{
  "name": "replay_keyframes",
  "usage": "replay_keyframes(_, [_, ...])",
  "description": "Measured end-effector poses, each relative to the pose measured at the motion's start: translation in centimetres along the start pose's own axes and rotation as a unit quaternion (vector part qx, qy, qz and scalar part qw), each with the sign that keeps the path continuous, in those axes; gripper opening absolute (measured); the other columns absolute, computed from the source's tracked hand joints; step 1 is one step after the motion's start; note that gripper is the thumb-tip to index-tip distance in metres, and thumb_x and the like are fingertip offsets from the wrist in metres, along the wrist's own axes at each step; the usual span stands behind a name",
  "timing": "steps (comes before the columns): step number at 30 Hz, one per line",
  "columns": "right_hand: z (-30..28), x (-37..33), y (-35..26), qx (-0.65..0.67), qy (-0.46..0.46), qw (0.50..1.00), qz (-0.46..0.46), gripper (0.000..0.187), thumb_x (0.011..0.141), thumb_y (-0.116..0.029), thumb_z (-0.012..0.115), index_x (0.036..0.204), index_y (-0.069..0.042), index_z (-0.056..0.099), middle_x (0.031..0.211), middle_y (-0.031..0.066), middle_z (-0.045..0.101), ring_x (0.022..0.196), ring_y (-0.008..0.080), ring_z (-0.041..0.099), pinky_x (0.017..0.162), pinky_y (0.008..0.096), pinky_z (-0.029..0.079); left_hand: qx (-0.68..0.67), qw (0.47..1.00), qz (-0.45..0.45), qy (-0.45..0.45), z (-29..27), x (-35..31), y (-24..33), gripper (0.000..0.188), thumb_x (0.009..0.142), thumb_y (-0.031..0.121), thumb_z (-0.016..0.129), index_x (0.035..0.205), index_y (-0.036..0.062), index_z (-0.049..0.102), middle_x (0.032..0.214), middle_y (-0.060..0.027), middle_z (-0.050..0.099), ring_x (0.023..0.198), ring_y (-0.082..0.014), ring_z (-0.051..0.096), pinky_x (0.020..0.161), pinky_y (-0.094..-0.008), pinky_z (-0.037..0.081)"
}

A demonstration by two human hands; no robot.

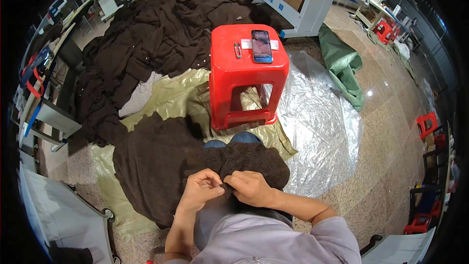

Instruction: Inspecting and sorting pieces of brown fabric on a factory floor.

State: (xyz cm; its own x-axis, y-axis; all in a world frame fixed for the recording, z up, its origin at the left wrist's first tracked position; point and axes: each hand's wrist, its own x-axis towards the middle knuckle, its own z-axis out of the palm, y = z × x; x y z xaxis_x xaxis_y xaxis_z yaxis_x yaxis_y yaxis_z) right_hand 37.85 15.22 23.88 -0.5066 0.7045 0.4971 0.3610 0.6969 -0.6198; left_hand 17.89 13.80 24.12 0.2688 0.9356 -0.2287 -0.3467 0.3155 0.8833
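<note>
A dark brown knitted cloth (156, 166) lies across my lap and spreads out to the left. My right hand (250, 187) is closed on a bit of its near edge, thumb and fingers pressed together. Close beside it, my left hand (201, 189) is curled in a pinch. Whatever sits between those left fingertips is too small to make out. Beyond my knees stands a red plastic stool (222, 78). On its seat rest a phone (262, 46) with a lit screen and a pair of thread snips (238, 51).
A large heap of brown cloth (146, 34) fills the far left. Yellowish sheeting (110, 186) and clear plastic film (320, 132) cover the floor under and beside the stool. Green sheeting (339, 63) is at the right. Work tables (305, 10) stand behind; a grey cabinet (68, 215) is near left.
</note>
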Motion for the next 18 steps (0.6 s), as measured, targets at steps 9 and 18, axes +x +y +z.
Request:
replay_keyframes(9, [-3.3, -0.3, 3.5, -0.165, -0.307, 0.907, 0.238, 0.079, 0.077, -0.022, 0.073, 0.147, -0.02, 0.037, 0.102, 0.0173, 0.061, 0.082, 0.0383, 0.066, 0.067, 0.048, 0.054, 0.184, 0.961, -0.059, -0.196, 0.1, -2.8, 4.3, 0.069, 0.064, 0.003, 0.085, 0.127, 0.0024, 0.057, 0.114, -0.0134, 0.065, 0.087, -0.0187, 0.067, 0.08, -0.0281, 0.055])
replay_keyframes(18, [-4.9, 3.8, -1.6, 0.454, -0.186, 0.87, -0.046, 0.039, 0.084, -0.013, 0.068, 0.119, 0.001, 0.057, 0.104, 0.0141, 0.062, 0.091, 0.0325, 0.063, 0.08, 0.0384, 0.049, 0.302, 0.925, -0.035, -0.227, -3.2, 1.1, -3.2, 0.096, 0.069, 0.01, 0.082, 0.15, 0.0032, 0.032, 0.147, -0.0186, 0.046, 0.127, -0.0249, 0.052, 0.108, -0.0337, 0.039])
